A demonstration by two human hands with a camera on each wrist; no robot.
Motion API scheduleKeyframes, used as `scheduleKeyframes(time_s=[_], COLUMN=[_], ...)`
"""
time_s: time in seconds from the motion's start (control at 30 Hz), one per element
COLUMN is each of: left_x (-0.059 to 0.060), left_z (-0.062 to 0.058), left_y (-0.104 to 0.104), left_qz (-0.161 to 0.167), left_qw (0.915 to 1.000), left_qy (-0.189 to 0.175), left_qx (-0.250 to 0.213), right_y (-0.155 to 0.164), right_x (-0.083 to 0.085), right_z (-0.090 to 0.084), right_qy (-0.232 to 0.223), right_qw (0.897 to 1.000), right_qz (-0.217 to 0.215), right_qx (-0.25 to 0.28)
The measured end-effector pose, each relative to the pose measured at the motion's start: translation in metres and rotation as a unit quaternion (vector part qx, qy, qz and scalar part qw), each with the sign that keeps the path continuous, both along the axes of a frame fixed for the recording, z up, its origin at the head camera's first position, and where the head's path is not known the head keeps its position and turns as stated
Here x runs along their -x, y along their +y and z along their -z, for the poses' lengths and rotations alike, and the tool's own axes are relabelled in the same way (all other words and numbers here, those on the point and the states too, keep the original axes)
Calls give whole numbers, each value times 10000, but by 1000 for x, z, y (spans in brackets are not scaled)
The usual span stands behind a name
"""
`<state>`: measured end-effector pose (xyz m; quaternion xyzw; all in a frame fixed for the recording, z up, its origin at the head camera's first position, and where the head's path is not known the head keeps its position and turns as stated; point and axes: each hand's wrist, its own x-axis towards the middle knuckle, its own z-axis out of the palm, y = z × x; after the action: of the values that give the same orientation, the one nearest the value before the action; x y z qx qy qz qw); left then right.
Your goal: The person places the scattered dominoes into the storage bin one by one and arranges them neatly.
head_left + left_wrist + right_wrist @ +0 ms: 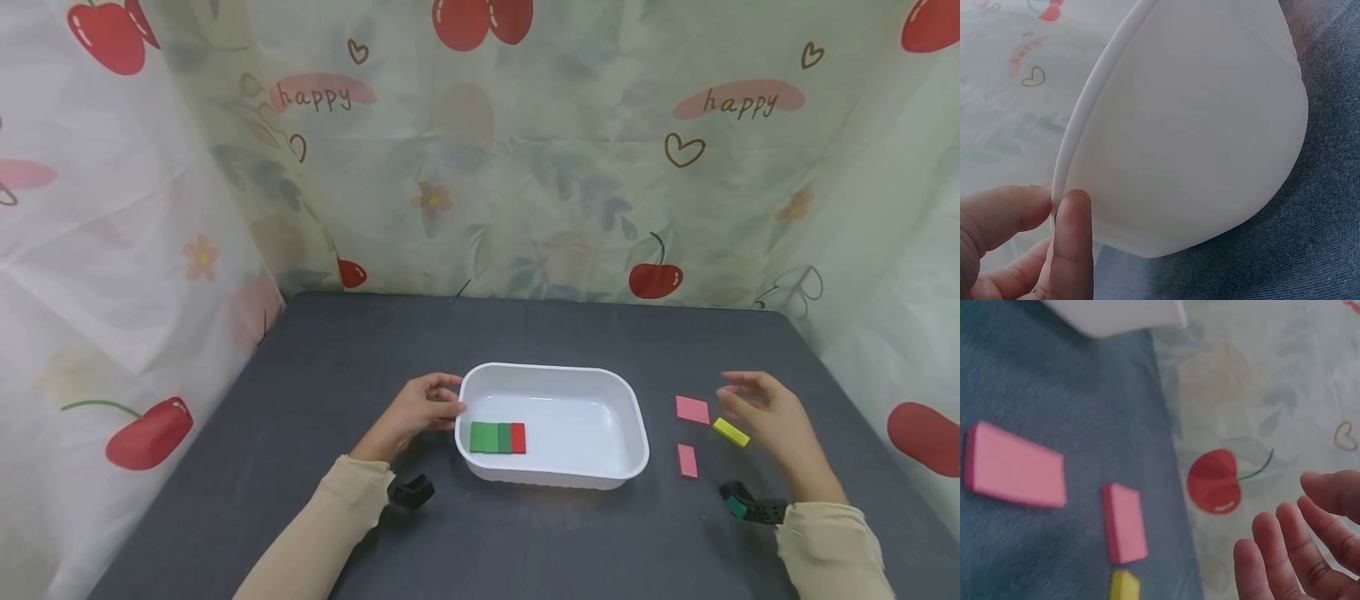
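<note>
**Steadying the tray, reaching for the yellow block**

Pinches the near-left rim of the white tray (551,371) with the left grip (416,412), thumb and a finger closed on the edge, as the left wrist view shows close up. Hovers the right grip (765,412) released, fingers spread and loosely bent, grasping nothing, just above and beside the yellow block (731,432). Finds that block flat on the dark surface (525,542), right of the tray and well apart from it.

To do this well, probably: keep the left pinch light and low, so as not to tip the thin tray or slide the two green blocks (489,437) and the red block (518,437) lined up side by side at its left end. Bring the right fingertips down on the long edges of the yellow block, since the piece looks thin and lies flush with the cloth. Take it squarely, without a sideways sweep.

Around it: a larger pink block (692,409) just to the left of the yellow one, and a narrower pink block (687,461) nearer the body. Could nudge either with a careless reach. Otherwise only the tray wall between block and row, and the cherry-print curtain (525,167) behind and to both sides.
</note>
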<state>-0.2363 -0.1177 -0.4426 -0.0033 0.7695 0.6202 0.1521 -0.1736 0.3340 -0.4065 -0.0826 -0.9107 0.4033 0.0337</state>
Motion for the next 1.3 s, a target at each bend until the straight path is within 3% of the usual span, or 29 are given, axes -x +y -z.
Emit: scheduleKeyframes(time_s=[0.13, 0.67, 0.93, 1.3], left_x=[0, 0, 0, 0], left_z=[0, 0, 1, 0], left_y=[-1, -1, -2, 0], left_qz=[-37, 7, -3, -71], left_qw=[10000, 9999, 10000, 9999], left_qy=[-33, -34, -39, -46], left_qx=[65, 100, 77, 90], right_y=[6, 3, 2, 4], right_x=[-1, -9, -13, -14], right_z=[7, 36, 43, 48], right_qy=[-142, -742, -982, -1470], right_qw=[9999, 9933, 9878, 9787], right_qz=[-13, -714, -1079, -1159], right_qx=[-94, -523, -550, -845])
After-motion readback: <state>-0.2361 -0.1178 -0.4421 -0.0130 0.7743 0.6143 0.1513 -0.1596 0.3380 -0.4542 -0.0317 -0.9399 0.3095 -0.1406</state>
